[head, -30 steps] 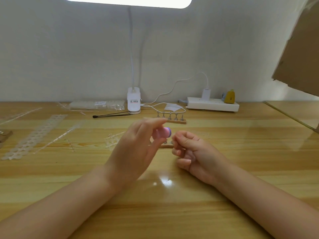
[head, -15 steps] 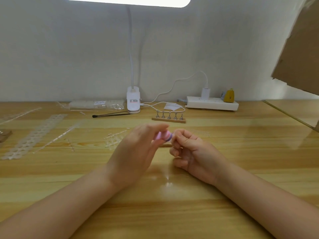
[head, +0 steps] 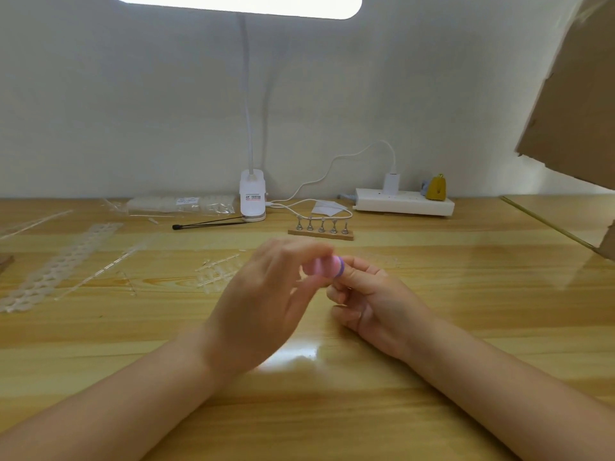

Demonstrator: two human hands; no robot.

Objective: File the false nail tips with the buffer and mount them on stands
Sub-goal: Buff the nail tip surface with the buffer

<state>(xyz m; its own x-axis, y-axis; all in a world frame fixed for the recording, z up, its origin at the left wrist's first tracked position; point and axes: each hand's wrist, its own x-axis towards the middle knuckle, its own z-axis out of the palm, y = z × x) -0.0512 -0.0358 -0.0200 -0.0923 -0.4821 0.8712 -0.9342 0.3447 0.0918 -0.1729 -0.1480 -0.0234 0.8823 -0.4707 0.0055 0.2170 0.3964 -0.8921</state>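
My left hand (head: pixel 266 304) holds a pink buffer block with a purple edge (head: pixel 324 267) between thumb and fingers, blurred by motion. The buffer's end meets the fingertips of my right hand (head: pixel 369 297), whose fingers are curled in a pinch; the nail tip between them is too small to make out. Behind the hands a wooden base carries a row of small metal stands (head: pixel 321 229). Loose clear nail tips on sprues (head: pixel 216 272) lie left of my left hand.
A clip lamp (head: pixel 253 199), a black-tipped stick (head: pixel 209 223), a bag of tips (head: pixel 179 205) and a white power strip (head: pixel 404 201) line the wall. Clear tip strips (head: pixel 60 264) lie far left. A cardboard sheet (head: pixel 579 104) overhangs the table's right side.
The buffer moved down against my right fingertips, then back up slightly, a rubbing motion. My right hand stayed nearly in place.
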